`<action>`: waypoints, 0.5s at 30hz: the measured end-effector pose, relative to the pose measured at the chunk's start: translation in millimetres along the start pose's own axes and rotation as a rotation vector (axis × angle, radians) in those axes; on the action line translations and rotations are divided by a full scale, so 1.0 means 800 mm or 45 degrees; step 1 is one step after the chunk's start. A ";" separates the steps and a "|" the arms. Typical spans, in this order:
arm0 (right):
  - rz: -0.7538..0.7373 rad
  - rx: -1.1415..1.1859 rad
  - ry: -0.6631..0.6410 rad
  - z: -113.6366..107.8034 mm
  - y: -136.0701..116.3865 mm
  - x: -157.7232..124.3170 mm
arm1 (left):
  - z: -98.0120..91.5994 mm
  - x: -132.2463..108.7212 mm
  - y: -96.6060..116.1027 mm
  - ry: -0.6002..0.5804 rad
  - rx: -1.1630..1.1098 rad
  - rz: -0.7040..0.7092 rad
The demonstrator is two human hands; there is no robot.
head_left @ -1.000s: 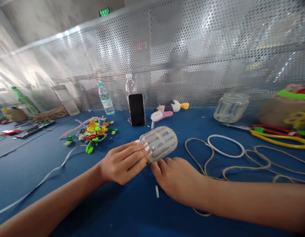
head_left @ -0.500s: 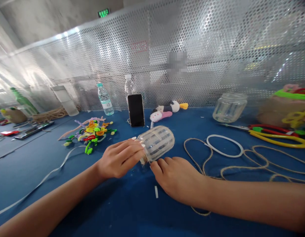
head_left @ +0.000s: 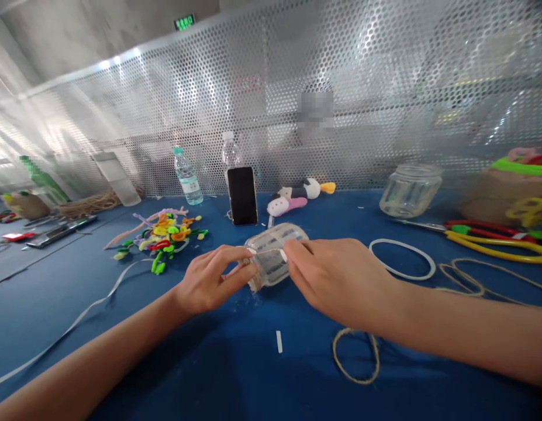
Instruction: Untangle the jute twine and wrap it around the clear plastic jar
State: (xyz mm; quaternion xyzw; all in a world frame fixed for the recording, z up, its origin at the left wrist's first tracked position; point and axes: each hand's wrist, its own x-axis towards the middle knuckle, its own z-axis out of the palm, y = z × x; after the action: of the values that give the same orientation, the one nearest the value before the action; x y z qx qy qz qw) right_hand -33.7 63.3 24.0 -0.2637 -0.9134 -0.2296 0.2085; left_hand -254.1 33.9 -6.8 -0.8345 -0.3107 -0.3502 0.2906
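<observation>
A clear ribbed jar [head_left: 275, 269] lies on its side on the blue table, strips of pale tape along its wall. Twine is wound round its neck end, at the left. My left hand [head_left: 213, 275] is closed on that wound end, fingertips on top. Between my two hands runs a short taut length of twine [head_left: 267, 251], pinched by my right hand [head_left: 332, 275] above the jar's side. More of the twine loops loosely on the table beneath and beyond my right forearm.
Colourful pipe-cleaner pieces [head_left: 165, 234] lie left, near a white ribbon [head_left: 95, 304]. Behind stand a phone [head_left: 243, 196], water bottles [head_left: 189, 181] and a plush toy [head_left: 288, 202]. To the right are a glass jar [head_left: 408, 190], a white ring [head_left: 402, 275] and scissors [head_left: 494, 248].
My right hand has risen from the jar's lower edge to above its side, drawing the twine up and over. My left hand stays at the wound end; the loose loops have shifted.
</observation>
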 end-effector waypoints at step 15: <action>-0.081 0.092 0.066 0.007 0.002 0.003 | -0.015 0.022 0.005 -0.431 0.228 0.015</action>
State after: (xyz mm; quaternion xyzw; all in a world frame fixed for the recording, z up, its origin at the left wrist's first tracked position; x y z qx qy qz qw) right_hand -36.1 68.2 20.6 -0.2208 -0.9233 -0.2097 0.2343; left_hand -246.0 28.2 12.7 -0.8541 -0.3802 -0.1740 0.3093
